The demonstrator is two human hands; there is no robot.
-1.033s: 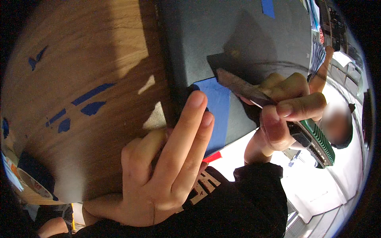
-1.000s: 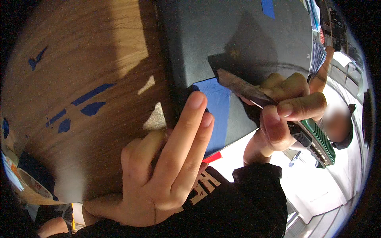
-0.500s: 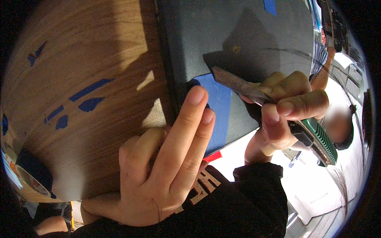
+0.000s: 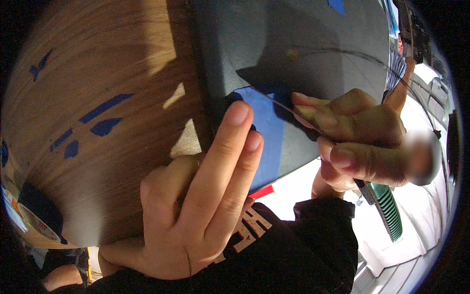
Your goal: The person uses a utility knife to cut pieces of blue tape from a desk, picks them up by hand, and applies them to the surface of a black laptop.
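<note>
My left hand (image 4: 200,196) lies across the edge of a dark, smooth board (image 4: 313,44). Two of its fingers are stretched out and rest on a strip of blue tape (image 4: 269,142); the others are curled under. In my right hand (image 4: 357,127) is a utility knife (image 4: 384,208) with a ribbed green handle pointing down and right. Its long thin blade (image 4: 276,102) shows nearly edge-on, the tip at the upper edge of the tape. My right fingers lie along the blade and hide part of it.
Several blue tape scraps (image 4: 105,109) are stuck on the wood-grain table (image 4: 117,171) at left. A tape roll (image 4: 41,220) stands at the lower left. Another blue tape piece (image 4: 337,6) is on the board's far part. A small red thing (image 4: 262,191) shows by its near corner. Another person (image 4: 399,88) is at right.
My right hand has turned the knife, so the blade has gone from broad side to nearly edge-on. The handle has swung downward. My left hand has barely shifted.
</note>
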